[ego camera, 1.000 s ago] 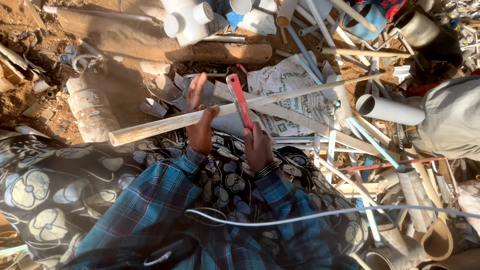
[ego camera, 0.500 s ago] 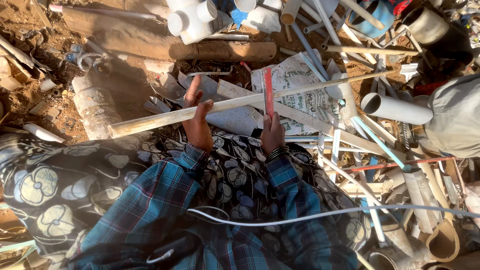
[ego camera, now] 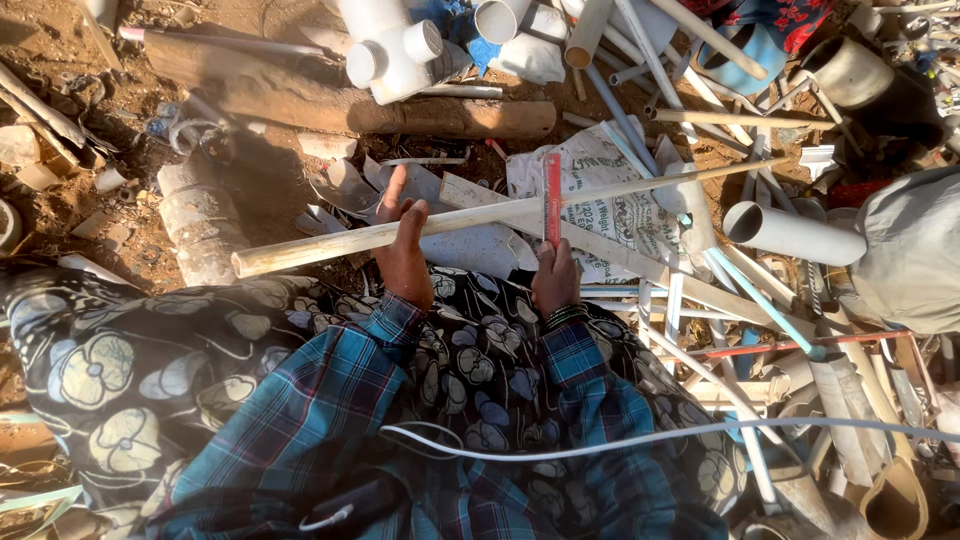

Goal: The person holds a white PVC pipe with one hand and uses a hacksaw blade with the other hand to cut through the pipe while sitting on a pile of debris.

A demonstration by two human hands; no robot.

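We look down on our two hands at work over a long pale pipe (ego camera: 330, 245) that runs slantwise across the ground, its near open end low at the left, its far end rising toward the upper right among the scrap. Our left hand (ego camera: 403, 245) lies over the pipe with the fingers spread apart and flat, pressing on it rather than gripping it. Our right hand (ego camera: 555, 278) is closed around the lower end of a red hacksaw blade (ego camera: 552, 198), which stands nearly upright and crosses the pipe just right of the left hand, touching it. Both sleeves are blue plaid, and a dark band sits at the right wrist. Under our arms spreads a black cloth with pale flower shapes (ego camera: 120, 370), and a thin white cable (ego camera: 620, 440) loops across it toward the right edge.

Beneath the pipe lies a printed white sack (ego camera: 610, 205). Behind it, on the bare ground (ego camera: 60, 50), a brown log-like length (ego camera: 380, 112) lies crosswise, and a white pipe fitting (ego camera: 395, 50) with round sockets sits just beyond it. To the right a wide white tube (ego camera: 795, 232) points its open mouth toward us, in a heap of thin white and grey pipes (ego camera: 700, 300). A grey bundle of cloth (ego camera: 915, 260) fills the right edge.
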